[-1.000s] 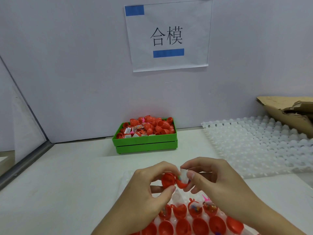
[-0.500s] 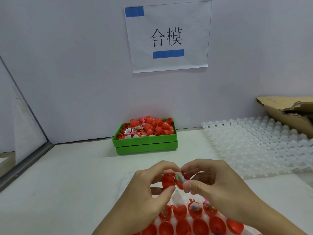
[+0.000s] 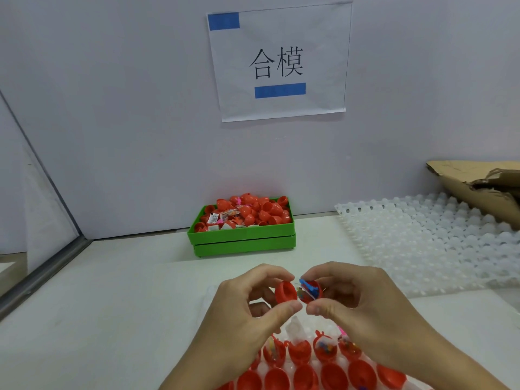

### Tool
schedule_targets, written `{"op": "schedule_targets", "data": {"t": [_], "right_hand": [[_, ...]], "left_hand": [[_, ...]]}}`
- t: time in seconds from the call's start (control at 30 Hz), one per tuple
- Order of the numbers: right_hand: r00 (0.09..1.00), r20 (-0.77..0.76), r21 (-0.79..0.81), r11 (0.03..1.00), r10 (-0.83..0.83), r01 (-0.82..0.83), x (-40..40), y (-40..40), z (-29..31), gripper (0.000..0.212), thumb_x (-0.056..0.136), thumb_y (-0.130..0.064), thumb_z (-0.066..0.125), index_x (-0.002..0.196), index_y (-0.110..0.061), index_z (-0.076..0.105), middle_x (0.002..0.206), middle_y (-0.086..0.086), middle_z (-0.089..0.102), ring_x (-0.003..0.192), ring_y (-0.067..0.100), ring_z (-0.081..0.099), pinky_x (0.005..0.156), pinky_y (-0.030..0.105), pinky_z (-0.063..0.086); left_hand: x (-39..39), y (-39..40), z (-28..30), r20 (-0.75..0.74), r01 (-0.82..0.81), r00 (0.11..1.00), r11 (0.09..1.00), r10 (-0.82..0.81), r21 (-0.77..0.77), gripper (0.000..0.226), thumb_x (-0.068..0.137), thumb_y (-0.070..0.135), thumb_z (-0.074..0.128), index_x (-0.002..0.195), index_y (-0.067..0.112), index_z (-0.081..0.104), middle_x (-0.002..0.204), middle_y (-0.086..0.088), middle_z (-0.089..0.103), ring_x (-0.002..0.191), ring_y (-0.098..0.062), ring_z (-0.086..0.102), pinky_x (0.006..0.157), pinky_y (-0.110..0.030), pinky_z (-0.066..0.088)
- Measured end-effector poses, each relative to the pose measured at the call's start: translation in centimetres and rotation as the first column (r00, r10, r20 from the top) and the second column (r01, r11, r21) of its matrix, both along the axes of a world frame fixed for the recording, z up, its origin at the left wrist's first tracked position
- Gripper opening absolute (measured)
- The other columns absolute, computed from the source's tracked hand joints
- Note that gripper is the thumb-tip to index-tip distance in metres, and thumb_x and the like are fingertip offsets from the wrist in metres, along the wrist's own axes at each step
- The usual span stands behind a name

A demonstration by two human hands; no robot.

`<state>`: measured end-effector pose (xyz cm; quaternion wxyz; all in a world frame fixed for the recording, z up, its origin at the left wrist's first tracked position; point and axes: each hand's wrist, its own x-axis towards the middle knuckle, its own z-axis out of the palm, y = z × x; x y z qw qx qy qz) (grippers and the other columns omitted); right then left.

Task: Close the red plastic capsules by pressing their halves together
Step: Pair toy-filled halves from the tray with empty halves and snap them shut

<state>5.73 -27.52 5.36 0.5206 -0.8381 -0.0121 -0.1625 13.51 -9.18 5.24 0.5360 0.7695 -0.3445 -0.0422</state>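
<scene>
Capsule halves (image 3: 298, 291) pinched in both hands' grip, left (image 3: 242, 313), right (image 3: 365, 308), below sign (image 3: 278, 63) "合模".

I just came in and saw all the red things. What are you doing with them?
A person is closing a red capsule. The left hand pinches the empty half, and the right hand pinches the half with a small blue toy in it. The halves aren't pressed together yet. More open capsules wait in the white tray below, and a green bin holds others.

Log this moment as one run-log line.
left hand pinches empty half | right hand pinches filled half | capsule open
</scene>
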Motion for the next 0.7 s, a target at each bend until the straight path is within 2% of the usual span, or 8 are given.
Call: {"op": "schedule_targets", "data": {"t": [0.07,0.17,0.27,0.37,0.43,0.53,0.7], "right_hand": [[0.999,0.032,-0.057,0.998,0.002,-0.001,-0.09,0.16,0.07,0.035,0.076,-0.016,0.083,0.098,-0.041,0.072,0.087,-0.012,0.075,0.077,0.012,0.071,0.077,0.030,0.059],[0.997,0.083,-0.132,0.991,0.003,0.008,-0.09,0.37,0.10,0.035,0.074,-0.020,0.085,0.094,-0.045,0.073,0.088,-0.019,0.073,0.079,0.010,0.070,0.074,0.027,0.058],[0.994,0.108,-0.180,0.984,0.006,0.013,-0.13,0.43,0.15,0.041,0.072,-0.020,0.087,0.094,-0.050,0.069,0.089,-0.024,0.070,0.080,0.008,0.068,0.072,0.023,0.057],[0.993,0.114,-0.202,0.979,0.021,0.002,-0.23,0.58,0.16,0.053,0.070,-0.017,0.088,0.102,-0.052,0.063,0.092,-0.022,0.068,0.078,0.009,0.067,0.070,0.018,0.055],[0.992,0.124,-0.205,0.979,0.019,0.007,-0.23,0.59,0.05,0.054,0.069,-0.016,0.089,0.102,-0.049,0.061,0.091,-0.022,0.069,0.077,0.009,0.067,0.071,0.019,0.055],[0.992,0.129,-0.189,0.981,-0.006,0.031,-0.13,0.44,0.02,0.041,0.068,-0.019,0.089,0.092,-0.042,0.066,0.085,-0.023,0.071,0.077,0.007,0.069,0.073,0.021,0.057],[0.988,0.156,-0.069,0.997,-0.006,0.017,-0.05,0.28,-0.01,0.032,0.067,-0.015,0.089,0.090,-0.030,0.073,0.080,-0.013,0.075,0.076,0.011,0.073,0.073,0.025,0.058]], "left_hand": [[-0.12,-0.11,0.06,0.005,-0.017,1.000,1.000,0.017,0.006,0.023,0.075,0.032,0.080,0.096,0.037,0.071,0.086,0.019,0.068,0.070,-0.012,0.067,0.064,-0.027,0.059],[-0.23,-0.12,0.12,0.015,-0.033,0.999,0.999,0.033,0.001,0.032,0.066,0.045,0.075,0.097,0.036,0.070,0.082,0.018,0.069,0.073,-0.011,0.067,0.067,-0.029,0.060],[-0.26,-0.15,0.06,0.033,-0.042,0.999,0.999,0.042,0.000,0.021,0.075,0.034,0.081,0.094,0.035,0.072,0.081,0.015,0.070,0.075,-0.011,0.066,0.070,-0.032,0.061],[-0.35,-0.12,-0.02,0.033,-0.028,0.999,1.000,0.028,0.002,0.022,0.080,0.024,0.081,0.094,0.037,0.072,0.080,0.013,0.069,0.075,-0.011,0.066,0.071,-0.034,0.062],[-0.40,-0.07,0.03,0.025,-0.002,1.000,1.000,0.002,0.008,0.022,0.080,0.025,0.080,0.095,0.038,0.071,0.080,0.012,0.069,0.075,-0.011,0.066,0.072,-0.034,0.061],[-0.42,-0.07,0.03,0.030,0.033,0.999,0.999,-0.033,0.004,0.022,0.080,0.021,0.078,0.094,0.036,0.071,0.082,0.010,0.070,0.075,-0.013,0.067,0.070,-0.027,0.059],[-0.41,-0.13,-0.05,0.011,0.045,0.999,0.999,-0.045,-0.022,0.019,0.075,0.024,0.074,0.093,0.031,0.069,0.085,0.006,0.069,0.082,-0.015,0.068,0.072,-0.024,0.057]]}}
